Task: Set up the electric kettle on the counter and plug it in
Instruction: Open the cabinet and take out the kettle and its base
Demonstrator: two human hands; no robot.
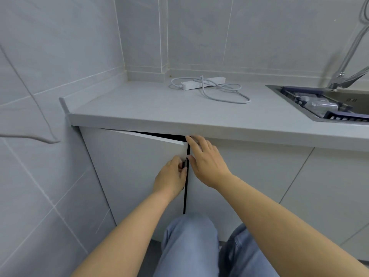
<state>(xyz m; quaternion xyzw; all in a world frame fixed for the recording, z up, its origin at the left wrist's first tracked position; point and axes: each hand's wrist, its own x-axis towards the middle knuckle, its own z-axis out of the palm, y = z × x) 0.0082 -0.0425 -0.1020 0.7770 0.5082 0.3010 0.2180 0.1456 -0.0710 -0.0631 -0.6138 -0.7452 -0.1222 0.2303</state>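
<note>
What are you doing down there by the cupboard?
A person crouches at the counter and is opening the left cabinet door, which stands slightly ajar. The left hand grips the door's edge, while the right hand rests with straight fingers on the neighbouring door. A white power strip with its loose cord lies on the counter. No kettle is in sight yet.

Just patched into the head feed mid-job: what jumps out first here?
Both hands are at the cabinet under the counter: the left hand grips the free edge of the left door, which stands slightly ajar, and the right hand rests on the neighbouring door. On the counter near the back wall lies a white power strip with its loose cable. No kettle is in view.
</note>
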